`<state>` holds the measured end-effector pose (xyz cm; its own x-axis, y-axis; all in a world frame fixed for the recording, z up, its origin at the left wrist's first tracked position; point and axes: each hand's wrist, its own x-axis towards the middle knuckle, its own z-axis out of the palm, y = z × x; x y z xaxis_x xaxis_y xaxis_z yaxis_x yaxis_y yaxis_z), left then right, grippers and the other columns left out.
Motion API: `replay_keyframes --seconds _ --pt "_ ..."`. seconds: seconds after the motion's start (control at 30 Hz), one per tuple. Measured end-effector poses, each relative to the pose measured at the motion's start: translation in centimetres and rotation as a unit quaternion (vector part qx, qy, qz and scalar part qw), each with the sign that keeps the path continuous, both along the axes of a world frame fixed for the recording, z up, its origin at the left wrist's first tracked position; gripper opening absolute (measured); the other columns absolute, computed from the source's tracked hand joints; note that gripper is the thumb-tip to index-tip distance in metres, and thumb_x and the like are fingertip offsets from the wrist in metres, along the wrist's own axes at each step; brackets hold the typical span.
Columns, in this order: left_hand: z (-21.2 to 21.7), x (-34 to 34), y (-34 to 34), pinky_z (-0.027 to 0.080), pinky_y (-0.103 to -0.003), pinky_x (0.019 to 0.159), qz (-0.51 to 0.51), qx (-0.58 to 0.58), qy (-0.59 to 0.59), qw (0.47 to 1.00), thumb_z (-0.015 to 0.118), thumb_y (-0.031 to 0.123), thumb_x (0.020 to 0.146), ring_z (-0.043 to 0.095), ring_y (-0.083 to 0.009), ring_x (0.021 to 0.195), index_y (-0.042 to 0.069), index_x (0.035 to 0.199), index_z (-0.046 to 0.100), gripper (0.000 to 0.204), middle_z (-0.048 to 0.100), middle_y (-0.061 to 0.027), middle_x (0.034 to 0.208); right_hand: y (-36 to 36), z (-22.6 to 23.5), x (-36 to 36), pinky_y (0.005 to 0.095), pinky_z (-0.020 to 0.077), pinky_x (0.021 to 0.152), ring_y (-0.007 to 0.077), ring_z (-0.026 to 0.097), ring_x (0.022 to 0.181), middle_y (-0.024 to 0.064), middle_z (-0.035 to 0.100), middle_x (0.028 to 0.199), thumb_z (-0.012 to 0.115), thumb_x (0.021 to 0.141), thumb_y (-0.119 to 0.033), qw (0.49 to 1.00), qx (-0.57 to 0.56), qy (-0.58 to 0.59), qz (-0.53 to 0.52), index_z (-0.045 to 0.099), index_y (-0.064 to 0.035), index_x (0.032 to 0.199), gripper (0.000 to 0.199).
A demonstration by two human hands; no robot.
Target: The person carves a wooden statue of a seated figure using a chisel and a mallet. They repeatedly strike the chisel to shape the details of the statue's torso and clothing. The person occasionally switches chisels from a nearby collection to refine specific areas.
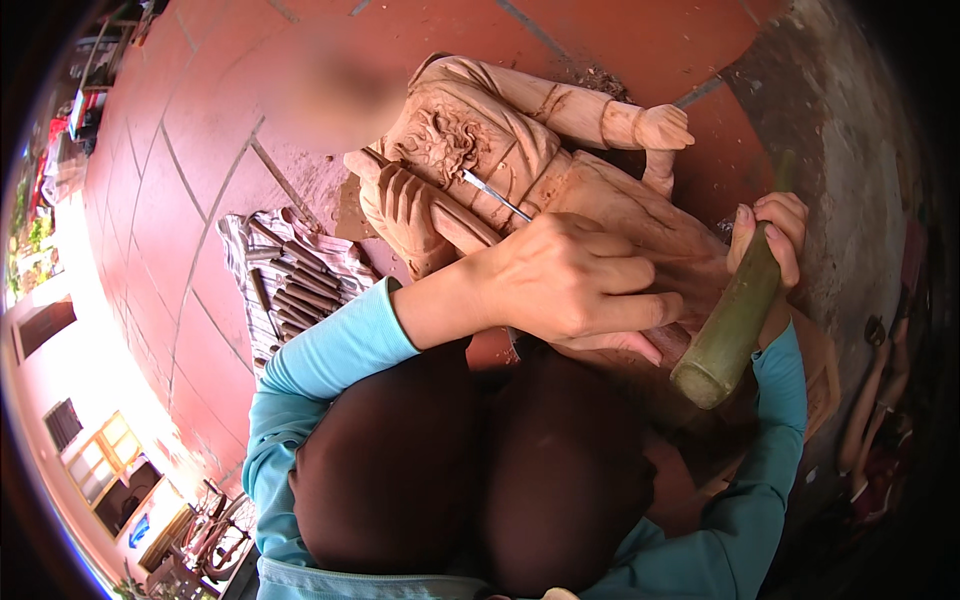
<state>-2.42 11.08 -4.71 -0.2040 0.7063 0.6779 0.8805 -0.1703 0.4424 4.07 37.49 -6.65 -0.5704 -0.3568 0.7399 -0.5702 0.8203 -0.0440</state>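
A carved wooden statue (610,190) of a robed figure lies on its back in front of my knees. My left hand (570,275) is closed around a chisel (497,195), its handle mostly hidden by my fingers. The metal blade points up and left, its tip at the edge of a curly carved relief (440,143) on the statue's chest. To the right, my right hand (775,235) grips a thick green club-like mallet (732,320). The mallet's blunt, pale end hangs toward me, just right of my left fingers and apart from the chisel blade.
Several chisels (300,290) with dark handles lie on a striped cloth (235,245) on the red tiled floor (190,240) at left. Wood chips (600,82) gather beyond the statue. A bicycle (215,535) stands at the lower left. A rough grey floor strip (850,150) runs along the right.
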Motion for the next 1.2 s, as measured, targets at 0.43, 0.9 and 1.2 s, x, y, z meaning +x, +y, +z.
replay_keyframes --seconds 0.43,0.9,1.2 --pt "0.2 0.1 -1.6 0.035 -0.02 0.04 -0.035 0.04 0.045 0.998 0.066 0.031 0.085 0.043 -0.0062 0.047 0.016 0.087 0.065 0.015 0.035 0.0053 0.061 -1.7 0.4 0.6 0.04 0.0484 0.064 0.0238 0.054 0.076 0.0099 0.05 0.093 0.063 0.079 0.012 0.997 -0.046 0.037 0.042 0.035 -0.0136 0.112 0.051" --pt "-0.1 1.8 -1.3 0.03 -0.017 0.041 0.009 0.038 0.113 0.993 0.065 0.04 0.085 0.037 -0.0029 0.047 0.023 0.093 0.066 0.019 0.031 0.008 0.061 -1.9 0.5 1.1 0.0421 0.0477 0.063 0.0242 0.052 0.074 0.0133 0.049 0.094 0.059 0.082 0.013 0.999 -0.029 -0.017 0.041 0.031 -0.011 0.116 0.049" --pt "-0.4 1.8 -1.3 0.028 -0.018 0.042 0.02 0.04 0.12 0.992 0.066 0.039 0.084 0.035 -0.0034 0.047 0.023 0.092 0.066 0.018 0.03 0.0081 0.06 -1.8 0.4 1.5 0.0436 0.0472 0.062 0.0247 0.052 0.073 0.0129 0.049 0.095 0.055 0.084 0.01 0.994 -0.061 -0.005 0.088 0.03 -0.0151 0.118 0.049"
